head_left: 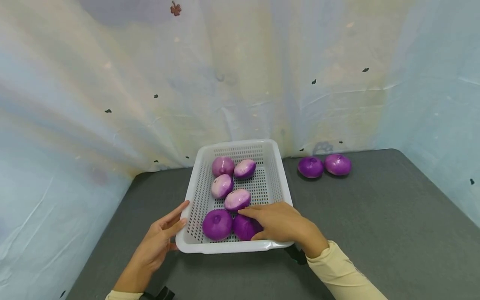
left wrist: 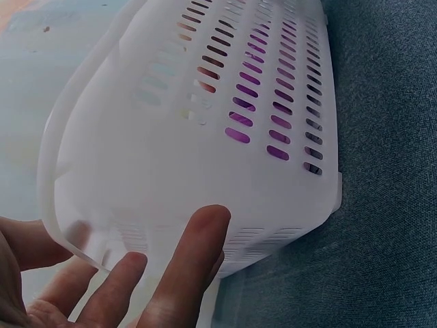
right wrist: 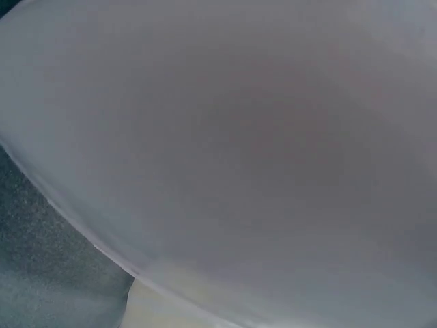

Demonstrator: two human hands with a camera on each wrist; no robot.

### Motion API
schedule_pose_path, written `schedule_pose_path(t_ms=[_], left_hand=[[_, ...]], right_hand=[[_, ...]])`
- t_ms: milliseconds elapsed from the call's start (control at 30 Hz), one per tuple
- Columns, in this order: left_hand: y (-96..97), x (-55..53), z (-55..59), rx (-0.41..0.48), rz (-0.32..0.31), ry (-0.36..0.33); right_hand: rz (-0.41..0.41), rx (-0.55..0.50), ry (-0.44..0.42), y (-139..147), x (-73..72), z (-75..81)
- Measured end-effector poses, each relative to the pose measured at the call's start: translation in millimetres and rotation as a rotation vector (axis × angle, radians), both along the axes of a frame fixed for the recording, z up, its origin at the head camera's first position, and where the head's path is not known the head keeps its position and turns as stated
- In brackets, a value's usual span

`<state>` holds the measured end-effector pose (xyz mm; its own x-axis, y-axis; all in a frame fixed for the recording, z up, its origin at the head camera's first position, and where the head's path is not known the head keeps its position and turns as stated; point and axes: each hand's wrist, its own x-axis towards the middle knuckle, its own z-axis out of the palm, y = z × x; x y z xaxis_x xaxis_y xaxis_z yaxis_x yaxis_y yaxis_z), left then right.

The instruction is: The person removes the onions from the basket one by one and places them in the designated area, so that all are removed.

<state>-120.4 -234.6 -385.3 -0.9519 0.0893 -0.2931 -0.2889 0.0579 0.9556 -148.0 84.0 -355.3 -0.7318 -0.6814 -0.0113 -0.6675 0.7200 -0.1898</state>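
Observation:
A white perforated plastic basket [head_left: 279, 175] holds several purple onions, some with pale sides. In the head view, my right hand [head_left: 281, 221] reaches over the near right corner and holds a purple onion [head_left: 243, 228] at the front, thumb and fingers around it. Another onion [head_left: 216, 225] lies just left of it. My left hand [head_left: 155, 241] touches the near left side of the basket with mostly straight fingers; in the left wrist view its fingers [left wrist: 198, 246] lie near the translucent wall [left wrist: 150, 178]. The basket's blurred wall [right wrist: 239, 150] fills most of the right wrist view, hiding that hand.
Two purple onions [head_left: 310, 167] [head_left: 338, 164] sit side by side on the dark grey table [head_left: 375, 216], right of the basket near the back edge. A pale patterned curtain [head_left: 240, 75] hangs behind and at both sides.

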Motion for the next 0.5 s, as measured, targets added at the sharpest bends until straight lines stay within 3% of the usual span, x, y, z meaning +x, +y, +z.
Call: schedule_pose_path(t_ms=[500], left_hand=[[2.0, 3.0, 4.4, -0.005, 0.008, -0.005]], right_hand=[[0.024, 0.065, 0.046, -1.9, 2.6, 3.4]])
